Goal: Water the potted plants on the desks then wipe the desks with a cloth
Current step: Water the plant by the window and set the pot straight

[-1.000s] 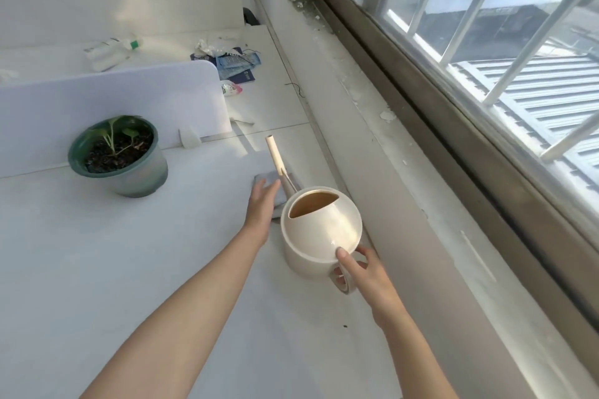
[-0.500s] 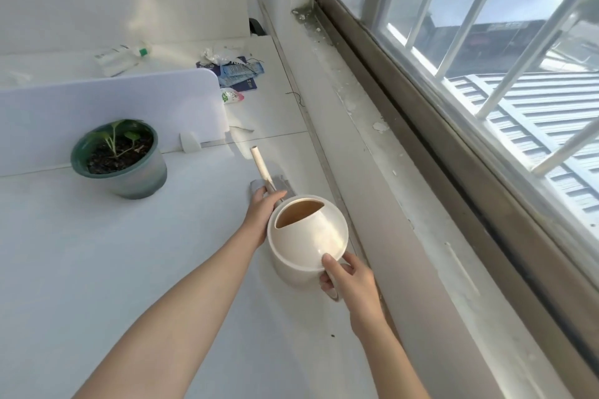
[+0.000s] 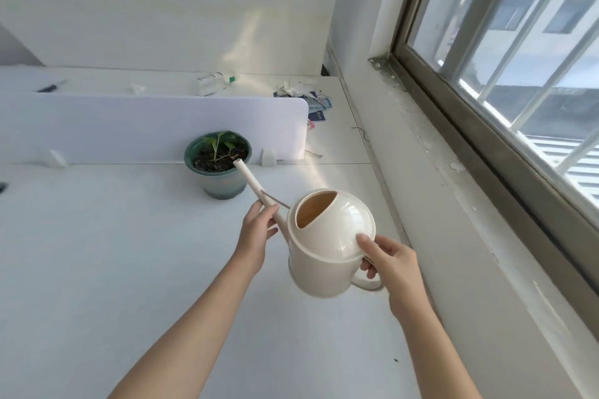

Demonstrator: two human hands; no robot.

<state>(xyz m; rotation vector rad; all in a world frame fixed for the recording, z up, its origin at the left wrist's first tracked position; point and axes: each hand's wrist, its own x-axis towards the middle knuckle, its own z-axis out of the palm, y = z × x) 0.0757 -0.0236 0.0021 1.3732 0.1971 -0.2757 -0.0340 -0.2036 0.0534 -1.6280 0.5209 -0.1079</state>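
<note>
A cream watering can point(image 3: 327, 246) is held above the white desk point(image 3: 97, 269). My right hand point(image 3: 392, 266) grips its handle, thumb on the lid. My left hand point(image 3: 256, 230) holds the long spout near its base. The spout's tip reaches the rim of a green pot point(image 3: 220, 168) with dark soil and a small green seedling, standing against the white divider point(image 3: 146, 126). No water is visible coming out. The cloth is hidden from view.
Beyond the divider a second desk carries a tube point(image 3: 214, 82), crumpled paper and blue packets point(image 3: 311, 100). A wall ledge point(image 3: 453, 204) and barred window point(image 3: 518, 58) run along the right. A small white clip point(image 3: 268, 157) stands beside the pot.
The can has been lifted off the desk and swung left, its spout now at the pot. My left hand left the grey cloth and took the spout. The view has shifted up.
</note>
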